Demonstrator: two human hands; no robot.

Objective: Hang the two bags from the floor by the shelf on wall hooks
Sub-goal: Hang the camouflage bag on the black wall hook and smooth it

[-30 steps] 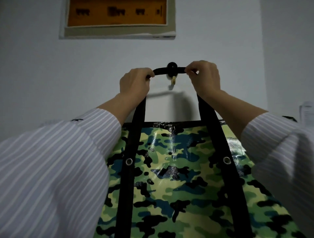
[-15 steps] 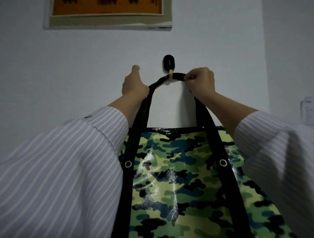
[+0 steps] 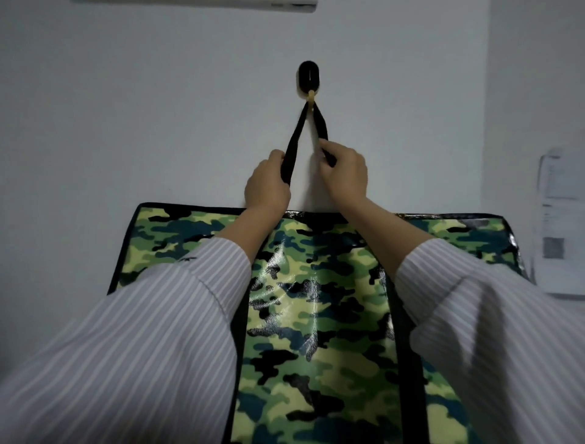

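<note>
Head: strap (image 3: 296, 133) over hook (image 3: 309, 77); left hand (image 3: 267, 185), right hand (image 3: 345, 172) clamped on strap.

Camouflage bag (image 3: 316, 317) is cut off by bottom edge; strap (image 3: 292, 139) partly hidden by sleeves (image 3: 142, 348); paper notice (image 3: 558, 222) blurred, unreadable; frame (image 3: 253, 2) cropped at top.

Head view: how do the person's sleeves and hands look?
The left sleeve and right sleeve are loose, white with thin grey stripes; the left has a small dark mark near the cuff. The left hand and right hand are bare: no gloves.
</note>
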